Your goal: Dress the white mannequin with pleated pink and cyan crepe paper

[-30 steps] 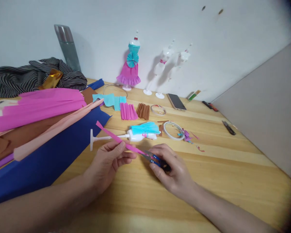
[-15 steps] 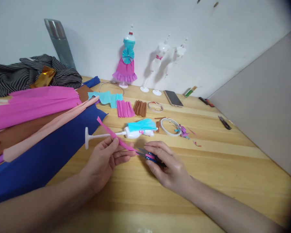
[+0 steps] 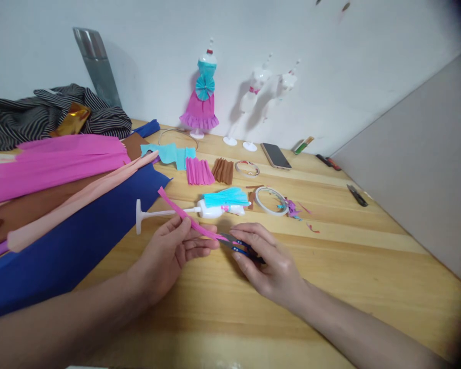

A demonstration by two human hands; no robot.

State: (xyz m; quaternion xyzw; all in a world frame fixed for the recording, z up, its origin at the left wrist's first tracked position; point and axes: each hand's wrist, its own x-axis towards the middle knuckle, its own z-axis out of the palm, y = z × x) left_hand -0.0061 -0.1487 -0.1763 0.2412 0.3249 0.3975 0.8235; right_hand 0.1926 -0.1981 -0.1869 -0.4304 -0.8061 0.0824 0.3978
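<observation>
Between thumb and fingers, my left hand (image 3: 176, 243) pinches a narrow strip of pink crepe paper (image 3: 171, 204). My right hand (image 3: 267, 259) is wrapped around small blue-handled thread snips (image 3: 243, 247), whose blades are at the strip's right end, close to my left fingertips. Just beyond my hands a small white mannequin (image 3: 211, 209) lies on its side, its stand to the left, with pleated light blue paper (image 3: 226, 197) over its body and a pink band round it. Farther back are a pleated pink piece (image 3: 200, 171) and a pleated brown piece (image 3: 223, 171).
Crepe paper sheets, including a blue one (image 3: 100, 238), cover the left side. A tape roll (image 3: 271, 201) lies beside purple scraps (image 3: 292, 208). Along the wall stand a dressed mannequin (image 3: 203, 105) and two white ones. A phone (image 3: 275, 156) and a box cutter (image 3: 357, 195) lie at right.
The strip's right end now lies between the snips' blades, where before it was at their tips. My hands are otherwise nearly in the same place, and the view has shifted slightly.
</observation>
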